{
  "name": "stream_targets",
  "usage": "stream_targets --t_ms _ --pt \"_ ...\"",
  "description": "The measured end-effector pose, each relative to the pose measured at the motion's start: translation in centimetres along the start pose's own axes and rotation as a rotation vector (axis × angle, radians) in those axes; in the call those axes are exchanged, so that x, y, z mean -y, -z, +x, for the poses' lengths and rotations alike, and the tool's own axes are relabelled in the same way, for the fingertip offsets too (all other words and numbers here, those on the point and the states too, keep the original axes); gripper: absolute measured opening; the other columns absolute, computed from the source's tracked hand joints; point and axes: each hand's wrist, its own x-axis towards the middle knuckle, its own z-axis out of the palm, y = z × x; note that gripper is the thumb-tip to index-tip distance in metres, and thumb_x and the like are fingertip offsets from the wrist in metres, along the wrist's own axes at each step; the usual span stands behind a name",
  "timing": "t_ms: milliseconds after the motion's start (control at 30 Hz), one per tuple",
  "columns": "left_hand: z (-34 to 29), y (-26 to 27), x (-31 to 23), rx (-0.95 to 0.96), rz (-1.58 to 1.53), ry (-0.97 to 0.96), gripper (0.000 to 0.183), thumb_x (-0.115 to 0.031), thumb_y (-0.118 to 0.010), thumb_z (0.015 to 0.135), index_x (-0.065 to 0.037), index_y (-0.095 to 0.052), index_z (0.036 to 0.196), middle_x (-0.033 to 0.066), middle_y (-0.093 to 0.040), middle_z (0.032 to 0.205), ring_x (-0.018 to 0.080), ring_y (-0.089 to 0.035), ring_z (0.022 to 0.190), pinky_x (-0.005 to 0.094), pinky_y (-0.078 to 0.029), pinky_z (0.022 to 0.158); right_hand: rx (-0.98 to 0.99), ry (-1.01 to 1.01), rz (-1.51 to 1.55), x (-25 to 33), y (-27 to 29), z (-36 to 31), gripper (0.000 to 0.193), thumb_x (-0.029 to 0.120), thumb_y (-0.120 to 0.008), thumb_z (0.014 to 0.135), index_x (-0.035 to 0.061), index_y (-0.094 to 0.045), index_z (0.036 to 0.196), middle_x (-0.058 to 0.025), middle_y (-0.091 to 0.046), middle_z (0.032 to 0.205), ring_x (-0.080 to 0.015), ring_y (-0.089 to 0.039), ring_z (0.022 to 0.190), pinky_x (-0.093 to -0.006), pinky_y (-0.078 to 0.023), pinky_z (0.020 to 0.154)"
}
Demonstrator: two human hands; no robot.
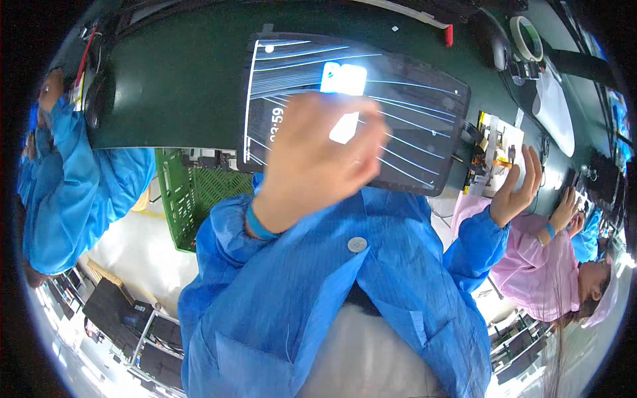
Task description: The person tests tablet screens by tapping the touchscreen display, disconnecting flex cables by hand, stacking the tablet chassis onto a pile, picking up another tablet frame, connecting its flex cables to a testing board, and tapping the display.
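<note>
A large dark tablet (418, 99) lies in front of me with its screen lit, showing thin bright lines and white panels. Over its near middle part is my left hand (325, 149), with a blue band at the wrist. That hand is smeared by motion and hides part of the screen; its fingers look bent, but whether they touch the glass cannot be made out. Off the tablet's right end, my right hand (517, 189) is raised with its fingers stretched and the thumb apart. Beside its fingertips lies a small electronic assembly (492, 156) with yellow and orange strips and a dark cable plug (511, 154).
The dark green table (172, 79) carries a roll of tape (526, 38) and a white sheet (554, 109) at the far right. A green crate (179, 205) stands below the table edge. Co-workers in blue (86, 192) and pink (531, 278) sit on either side.
</note>
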Motion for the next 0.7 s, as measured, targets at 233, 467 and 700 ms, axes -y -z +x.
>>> stream_targets --t_ms 233,467,700 --pt "0.2 -2.6 -1.9 0.23 0.194 -0.211 0.039 -0.037 -0.073 0.068 -0.018 -0.068 0.102 0.0043 -0.057 0.122 0.0205 -0.055 0.106 0.0418 -0.038 0.097 -0.017 -0.015 0.135 4.2 0.8 -0.9 0.025 0.009 -0.054 0.089 0.0002 -0.066 0.109 -0.0167 -0.055 0.124 -0.0271 -0.055 0.11 -0.0387 -0.042 0.095" --pt "-5.3 4.2 3.9 -0.303 0.256 0.442 0.04 -0.007 -0.054 0.077 -0.012 -0.063 0.116 0.0118 -0.056 0.121 0.0326 -0.052 0.109 0.0412 -0.038 0.096 0.053 0.119 0.357 8.5 -0.3 -1.7 0.022 0.007 -0.056 0.086 -0.0027 -0.066 0.103 -0.0213 -0.057 0.118 -0.0314 -0.058 0.104 -0.039 -0.045 0.089" --pt "-6.3 2.7 4.8 -0.238 -0.549 0.48 0.071 -0.004 -0.046 0.067 0.002 -0.036 0.137 0.0165 -0.03 0.148 0.0313 -0.027 0.139 0.0356 -0.019 0.113 0.087 0.259 0.524 9.0 -1.3 -3.8 0.021 0.01 -0.051 0.088 -0.0064 -0.063 0.092 -0.0203 -0.061 0.087 -0.0268 -0.061 0.073 -0.0352 -0.048 0.065"
